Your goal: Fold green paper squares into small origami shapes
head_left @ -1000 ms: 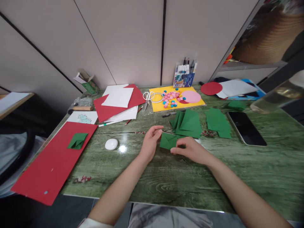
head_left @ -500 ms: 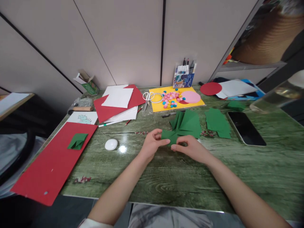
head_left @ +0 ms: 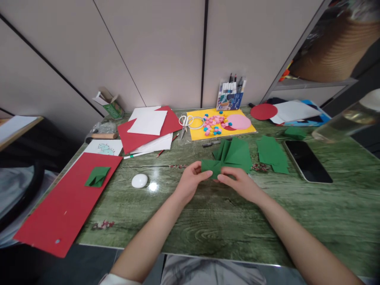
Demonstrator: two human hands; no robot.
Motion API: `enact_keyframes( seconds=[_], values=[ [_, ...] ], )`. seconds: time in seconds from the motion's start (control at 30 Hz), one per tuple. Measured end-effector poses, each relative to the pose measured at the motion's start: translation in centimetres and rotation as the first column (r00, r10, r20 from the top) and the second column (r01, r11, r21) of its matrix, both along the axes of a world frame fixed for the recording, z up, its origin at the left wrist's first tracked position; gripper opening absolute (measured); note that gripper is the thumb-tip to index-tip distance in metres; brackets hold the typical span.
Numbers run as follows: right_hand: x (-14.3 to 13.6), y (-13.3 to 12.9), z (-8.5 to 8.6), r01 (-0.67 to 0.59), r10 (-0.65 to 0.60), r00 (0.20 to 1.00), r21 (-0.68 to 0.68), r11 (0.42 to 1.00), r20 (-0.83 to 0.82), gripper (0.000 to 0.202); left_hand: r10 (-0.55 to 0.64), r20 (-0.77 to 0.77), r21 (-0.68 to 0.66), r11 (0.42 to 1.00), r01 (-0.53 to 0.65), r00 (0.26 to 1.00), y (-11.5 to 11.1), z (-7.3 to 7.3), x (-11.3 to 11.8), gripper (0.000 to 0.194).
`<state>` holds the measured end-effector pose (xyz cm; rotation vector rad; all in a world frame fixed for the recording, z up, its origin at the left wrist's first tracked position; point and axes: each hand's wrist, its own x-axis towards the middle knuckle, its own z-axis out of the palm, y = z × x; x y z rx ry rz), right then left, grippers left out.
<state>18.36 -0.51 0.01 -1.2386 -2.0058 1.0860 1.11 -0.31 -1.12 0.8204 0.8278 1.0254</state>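
Between my two hands is a small piece of green paper (head_left: 210,167) with creases in it, held above the table. My left hand (head_left: 191,177) pinches its left side, thumb on top. At its lower right, my right hand (head_left: 237,181) grips the edge between thumb and fingers. Just behind lies a heap of folded green paper (head_left: 236,153), partly covered by the held piece. Further right is a stack of flat green paper pieces (head_left: 271,154). Another folded green piece (head_left: 97,176) rests on a long red sheet (head_left: 71,202) at the left.
A white oval object (head_left: 139,181) lies left of my hands, a phone (head_left: 308,161) at the right. Scissors (head_left: 184,126), a yellow sheet (head_left: 197,133) with small colored balls, and a marker box (head_left: 230,95) stand along the back. A clear container (head_left: 341,118) is far right.
My right thumb and fingers have shifted slightly up on the green paper and closed on its right edge. The left hand stays nearly still.
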Motion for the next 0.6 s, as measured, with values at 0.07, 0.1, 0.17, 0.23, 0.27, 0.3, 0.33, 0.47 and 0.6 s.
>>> enact_keyframes(
  seconds=[0.07, 0.1, 0.17, 0.23, 0.27, 0.3, 0.33, 0.47, 0.6],
  values=[
    [0.0, 0.0, 0.1, 0.092, -0.091, 0.996, 0.050, 0.994, -0.018, 0.026, 0.013, -0.053, 0.043, 0.999, -0.011, 0.999, 0.0, 0.1, 0.0, 0.021],
    [0.0, 0.0, 0.1, 0.148, -0.146, 0.989, 0.073, 0.986, -0.034, 0.024, 0.018, -0.071, 0.056, 0.998, -0.014, 0.997, 0.0, 0.2, 0.0, 0.021],
    [0.1, 0.0, 0.0, 0.246, -0.240, 0.968, 0.087, 0.965, -0.076, 0.020, 0.033, -0.088, 0.054, 0.998, -0.028, 0.996, 0.1, 0.4, 0.1, 0.021],
    [0.2, 0.0, -0.1, 0.305, -0.296, 0.949, 0.077, 0.949, -0.112, 0.020, 0.059, -0.079, -0.001, 0.998, -0.059, 0.995, 0.1, 0.3, 0.1, 0.022],
    [0.3, 0.0, -0.2, 0.322, -0.312, 0.942, 0.069, 0.944, -0.125, 0.021, 0.076, -0.064, -0.040, 0.996, -0.079, 0.995, 0.2, 0.3, 0.1, 0.022],
    [0.3, 0.0, -0.2, 0.334, -0.324, 0.936, 0.063, 0.940, -0.135, 0.021, 0.094, -0.043, -0.078, 0.992, -0.097, 0.995, 0.2, 0.2, 0.0, 0.021],
    [0.4, 0.0, -0.3, 0.340, -0.329, 0.934, 0.062, 0.938, -0.140, 0.021, 0.108, -0.021, -0.112, 0.988, -0.110, 0.994, 0.2, 0.0, 0.0, 0.020],
    [0.2, -0.1, -0.3, 0.344, -0.329, 0.938, 0.155, 0.926, -0.114, 0.018, 0.119, 0.069, -0.185, 0.977, -0.105, 0.990, 0.3, -0.5, -0.2, 0.019],
    [-0.1, -0.5, -0.1, 0.297, -0.296, 0.954, 0.307, 0.904, -0.052, 0.014, 0.122, 0.134, -0.235, 0.968, -0.088, 0.984, 0.4, -0.8, -0.2, 0.019]
  ],
)
